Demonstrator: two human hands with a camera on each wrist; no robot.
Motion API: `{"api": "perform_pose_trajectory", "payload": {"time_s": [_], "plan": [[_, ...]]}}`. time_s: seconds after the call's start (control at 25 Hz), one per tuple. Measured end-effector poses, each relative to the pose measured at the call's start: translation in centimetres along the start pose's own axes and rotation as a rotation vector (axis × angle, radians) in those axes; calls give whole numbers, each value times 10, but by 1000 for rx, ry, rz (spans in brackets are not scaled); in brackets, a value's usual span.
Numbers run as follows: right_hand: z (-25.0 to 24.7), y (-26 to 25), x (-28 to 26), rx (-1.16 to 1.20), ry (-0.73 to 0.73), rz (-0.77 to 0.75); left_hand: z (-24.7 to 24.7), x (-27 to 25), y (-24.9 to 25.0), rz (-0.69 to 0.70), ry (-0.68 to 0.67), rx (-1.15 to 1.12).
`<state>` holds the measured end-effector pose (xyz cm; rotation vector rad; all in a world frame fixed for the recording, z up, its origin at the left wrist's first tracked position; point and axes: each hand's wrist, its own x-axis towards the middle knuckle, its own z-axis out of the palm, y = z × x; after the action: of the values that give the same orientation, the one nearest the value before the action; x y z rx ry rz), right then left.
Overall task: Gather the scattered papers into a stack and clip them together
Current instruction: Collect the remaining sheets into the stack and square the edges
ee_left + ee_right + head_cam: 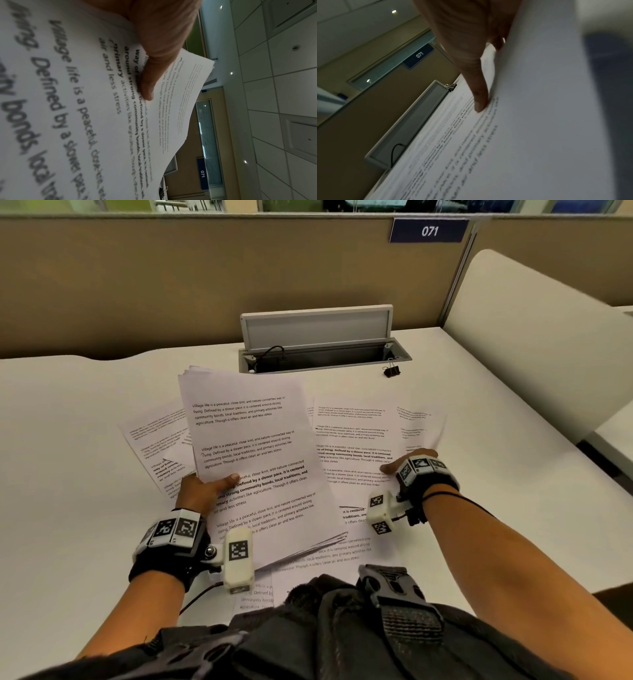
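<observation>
My left hand [209, 489] grips a stack of printed papers [253, 440] tilted up off the white desk [68, 474], with the thumb [148, 83] on the top sheet [77, 108] and the fingers hidden beneath. On the right, my right hand [406, 462] pinches a single printed sheet [356, 440] at its right edge, thumb [479, 97] on top of the sheet [513, 148], and that edge curls up. More loose sheets lie at the left [150, 440] and near my body [308, 570]. A black binder clip [391, 370] sits on the desk behind the sheets, untouched.
An open cable tray with a raised grey lid [317, 328] is set into the desk's back edge, close to the binder clip [451, 86]. Beige partition walls with a "071" sign [429, 231] stand behind. A white rounded divider [531, 337] borders the right side.
</observation>
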<state>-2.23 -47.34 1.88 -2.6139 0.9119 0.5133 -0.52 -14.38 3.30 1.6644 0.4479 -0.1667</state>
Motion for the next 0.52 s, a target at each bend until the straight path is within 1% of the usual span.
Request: {"api": "perform_pose_trajectory", "payload": {"time_s": [0.04,0.12,0.16,0.24,0.32,0.36,0.52], "plan": [[-2,0,-3,16,23,-31,-1,1,0,2,6,-5],[-1,0,-7,145,57,-21,-1,3,-1,3,10,-5],[-1,0,-8,224,44,16,-1,3,-1,3,4,0],[3,0,-2,493,45,62,0,4,-2,9,-8,5],[2,-3,1,619,79,79,-1,4,-2,18,-9,-1],[2,-5,0,627,79,59,-2,5,-2,22,-5,-3],[-2,-8,-4,662,204,-135,-8,5,-4,35,16,-39]]}}
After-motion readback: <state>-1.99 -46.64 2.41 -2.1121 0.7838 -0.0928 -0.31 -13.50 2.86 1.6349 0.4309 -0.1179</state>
